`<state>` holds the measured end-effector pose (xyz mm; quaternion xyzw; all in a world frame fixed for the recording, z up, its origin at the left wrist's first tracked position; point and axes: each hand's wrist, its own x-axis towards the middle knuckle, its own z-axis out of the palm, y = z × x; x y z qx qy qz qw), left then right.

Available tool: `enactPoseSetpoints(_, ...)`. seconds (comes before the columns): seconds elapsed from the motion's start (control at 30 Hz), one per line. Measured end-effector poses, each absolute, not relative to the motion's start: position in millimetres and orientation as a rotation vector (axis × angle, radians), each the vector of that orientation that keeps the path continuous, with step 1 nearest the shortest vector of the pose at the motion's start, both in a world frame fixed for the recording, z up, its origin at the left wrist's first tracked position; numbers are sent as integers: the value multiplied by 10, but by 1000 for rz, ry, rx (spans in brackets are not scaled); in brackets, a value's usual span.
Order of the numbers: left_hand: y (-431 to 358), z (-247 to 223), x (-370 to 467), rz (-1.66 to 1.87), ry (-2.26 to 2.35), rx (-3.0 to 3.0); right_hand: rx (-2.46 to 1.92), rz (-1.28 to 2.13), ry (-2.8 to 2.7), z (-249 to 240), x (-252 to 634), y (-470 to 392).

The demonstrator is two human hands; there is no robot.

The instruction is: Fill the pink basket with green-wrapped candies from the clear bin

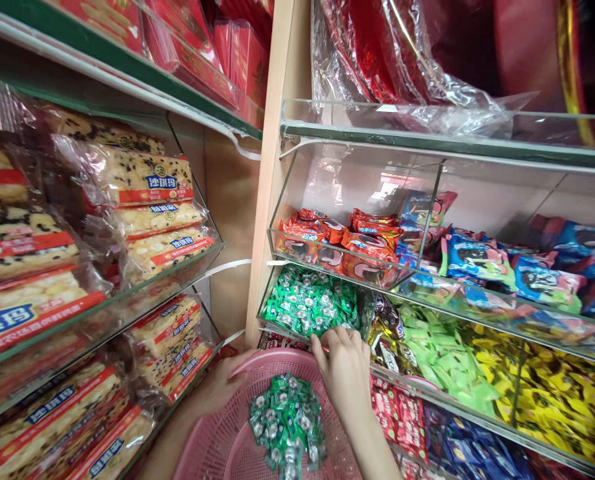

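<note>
A pink plastic basket (204,443) with perforated sides is in the bottom middle, holding a pile of small green-wrapped candies (287,420). My left hand (217,383) grips the basket's left rim, its fingers partly hidden behind it. My right hand (344,363) is at the basket's far right rim, in front of the lower front edge of a clear bin of green candies (312,300). Its fingers are curled with the tips out of sight, so whatever they hold or touch cannot be made out.
Wrapped sachima bars (147,180) fill the glass shelves on the left. A wooden post (264,200) divides the shelving. Right of it are red snack packets (367,233), blue packets (482,257), light green packets (437,353) and yellow packets (552,393). Glass edges jut out above my hands.
</note>
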<state>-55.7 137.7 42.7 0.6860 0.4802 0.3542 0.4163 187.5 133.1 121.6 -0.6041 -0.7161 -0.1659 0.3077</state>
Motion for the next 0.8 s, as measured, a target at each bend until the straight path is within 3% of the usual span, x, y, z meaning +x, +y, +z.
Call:
enactPoseSetpoints(0.6,1407,365,-572,887,1189,1759,-1025,161,-1724,1296,1859,1291)
enactPoseSetpoints(0.8,1391,379,-536,919,1140,1730,-912,641,-2002,1142,1659,1230)
